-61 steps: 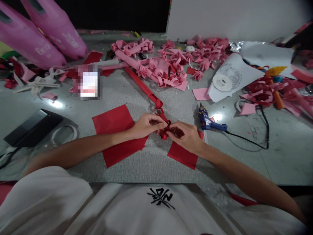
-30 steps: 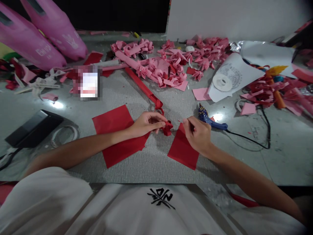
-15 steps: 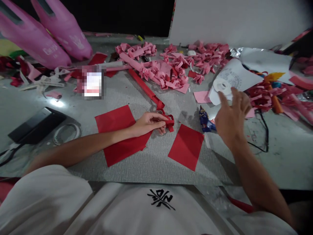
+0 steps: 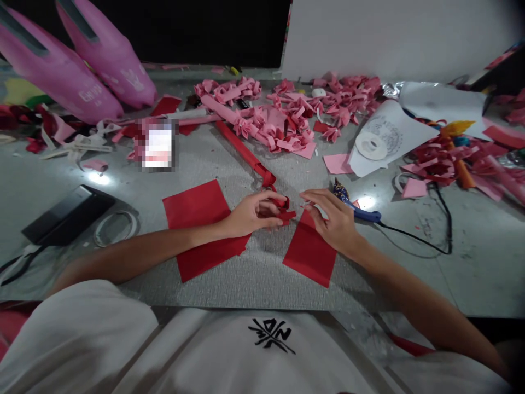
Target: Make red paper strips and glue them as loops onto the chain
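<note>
My left hand pinches a red folded paper strip, looped near the fingertips. Just right of it, my right hand has thumb and index finger drawn close together; anything between them is too small to make out. Under the right hand lies a square red paper sheet, and a larger red sheet lies beneath my left forearm. From the loops a long red folded strip runs back across the table. Behind my right hand rests a blue corded tool, apparently a glue gun.
Pink folded paper pieces heap along the back. A white tape roll sits on white paper at the right. A black box-like device and a clear ring-shaped roll lie left. Two pink bottles lean at the far left.
My right hand has come from the white tape roll toward the left hand, its fingers closing. My left hand stays near the same spot with the red strip.
</note>
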The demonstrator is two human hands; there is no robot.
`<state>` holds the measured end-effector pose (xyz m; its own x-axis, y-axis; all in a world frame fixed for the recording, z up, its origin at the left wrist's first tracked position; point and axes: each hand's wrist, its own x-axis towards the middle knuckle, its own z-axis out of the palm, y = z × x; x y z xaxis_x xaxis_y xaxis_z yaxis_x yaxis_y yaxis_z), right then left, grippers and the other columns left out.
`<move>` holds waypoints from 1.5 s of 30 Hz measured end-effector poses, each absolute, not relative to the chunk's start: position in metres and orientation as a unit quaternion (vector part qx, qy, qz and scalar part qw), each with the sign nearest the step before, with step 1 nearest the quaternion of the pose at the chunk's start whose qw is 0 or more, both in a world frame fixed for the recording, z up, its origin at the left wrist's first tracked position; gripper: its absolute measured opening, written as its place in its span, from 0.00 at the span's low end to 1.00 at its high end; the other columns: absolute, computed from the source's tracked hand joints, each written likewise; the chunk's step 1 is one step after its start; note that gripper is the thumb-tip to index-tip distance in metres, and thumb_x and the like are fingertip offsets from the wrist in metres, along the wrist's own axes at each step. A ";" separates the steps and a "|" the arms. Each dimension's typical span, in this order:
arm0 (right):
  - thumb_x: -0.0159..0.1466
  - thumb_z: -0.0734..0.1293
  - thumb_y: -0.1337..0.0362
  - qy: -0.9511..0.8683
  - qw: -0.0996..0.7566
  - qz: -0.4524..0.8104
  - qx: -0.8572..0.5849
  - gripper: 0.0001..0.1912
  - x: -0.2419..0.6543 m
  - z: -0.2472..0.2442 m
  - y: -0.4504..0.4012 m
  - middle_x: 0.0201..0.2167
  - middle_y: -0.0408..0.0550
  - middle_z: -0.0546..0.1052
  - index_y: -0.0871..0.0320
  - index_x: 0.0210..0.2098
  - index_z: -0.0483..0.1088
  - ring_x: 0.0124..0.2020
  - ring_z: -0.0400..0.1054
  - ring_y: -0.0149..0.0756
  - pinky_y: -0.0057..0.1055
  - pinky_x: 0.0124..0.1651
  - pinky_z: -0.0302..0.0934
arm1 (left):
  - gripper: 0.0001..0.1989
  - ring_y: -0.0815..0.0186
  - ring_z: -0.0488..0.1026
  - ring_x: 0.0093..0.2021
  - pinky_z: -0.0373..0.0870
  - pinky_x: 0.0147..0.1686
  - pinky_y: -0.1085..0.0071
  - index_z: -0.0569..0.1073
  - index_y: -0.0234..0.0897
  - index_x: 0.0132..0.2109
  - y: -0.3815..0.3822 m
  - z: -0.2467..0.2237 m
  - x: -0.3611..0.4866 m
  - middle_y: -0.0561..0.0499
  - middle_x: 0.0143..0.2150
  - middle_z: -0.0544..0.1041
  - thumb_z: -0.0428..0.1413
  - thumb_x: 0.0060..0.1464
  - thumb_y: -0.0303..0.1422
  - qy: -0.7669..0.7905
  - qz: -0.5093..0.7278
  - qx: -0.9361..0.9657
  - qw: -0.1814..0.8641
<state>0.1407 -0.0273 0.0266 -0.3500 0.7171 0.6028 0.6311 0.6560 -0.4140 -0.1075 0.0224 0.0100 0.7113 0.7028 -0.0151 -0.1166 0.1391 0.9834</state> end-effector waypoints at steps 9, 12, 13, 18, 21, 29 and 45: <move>0.69 0.72 0.64 -0.872 0.354 -0.029 -0.337 0.05 0.108 0.020 -0.042 0.37 0.51 0.78 0.58 0.43 0.74 0.39 0.73 0.39 0.36 0.42 0.71 | 0.28 0.62 0.83 0.46 0.81 0.49 0.67 0.68 0.41 0.64 0.008 -0.008 -0.110 0.48 0.46 0.83 0.65 0.61 0.37 0.241 0.308 0.781 0.486; 0.70 0.70 0.62 -0.864 0.347 -0.030 -0.362 0.06 0.105 0.016 -0.041 0.34 0.49 0.77 0.57 0.38 0.72 0.36 0.72 0.38 0.35 0.40 0.71 | 0.29 0.62 0.83 0.49 0.81 0.51 0.67 0.63 0.43 0.69 0.004 -0.011 -0.112 0.48 0.51 0.82 0.61 0.64 0.33 0.245 0.288 0.834 0.401; 0.71 0.70 0.61 -0.861 0.345 -0.034 -0.372 0.07 0.105 0.016 -0.041 0.33 0.49 0.77 0.57 0.37 0.72 0.36 0.72 0.37 0.34 0.39 0.70 | 0.29 0.62 0.83 0.50 0.81 0.52 0.67 0.62 0.42 0.70 0.003 -0.012 -0.112 0.47 0.53 0.82 0.60 0.65 0.32 0.240 0.289 0.845 0.381; 0.70 0.69 0.66 -0.849 0.344 -0.069 -0.394 0.04 0.104 0.016 -0.044 0.32 0.49 0.77 0.56 0.37 0.72 0.35 0.72 0.38 0.34 0.37 0.68 | 0.28 0.62 0.82 0.52 0.80 0.55 0.68 0.62 0.43 0.71 -0.002 -0.014 -0.112 0.44 0.61 0.78 0.56 0.68 0.31 0.215 0.303 0.863 0.343; 0.69 0.68 0.68 -0.850 0.333 -0.092 -0.396 0.03 0.104 0.014 -0.044 0.33 0.50 0.78 0.56 0.37 0.72 0.36 0.74 0.40 0.35 0.38 0.69 | 0.30 0.61 0.83 0.52 0.80 0.55 0.68 0.61 0.44 0.72 -0.002 -0.012 -0.112 0.44 0.61 0.78 0.58 0.66 0.32 0.260 0.274 0.848 0.373; 0.71 0.66 0.66 -0.854 0.317 -0.024 -0.412 0.10 0.114 0.016 -0.041 0.48 0.54 0.79 0.55 0.52 0.70 0.47 0.76 0.41 0.35 0.42 0.73 | 0.23 0.61 0.83 0.52 0.78 0.55 0.68 0.67 0.41 0.66 0.003 0.001 -0.111 0.45 0.56 0.81 0.59 0.67 0.34 0.287 0.332 0.789 0.430; 0.71 0.63 0.73 -0.836 0.348 0.038 -0.422 0.21 0.123 0.007 -0.033 0.53 0.58 0.77 0.54 0.61 0.67 0.56 0.73 0.47 0.48 0.59 0.72 | 0.18 0.71 0.75 0.26 0.72 0.31 0.75 0.75 0.37 0.59 0.010 0.009 -0.114 0.52 0.31 0.80 0.51 0.73 0.43 0.338 0.395 0.737 0.432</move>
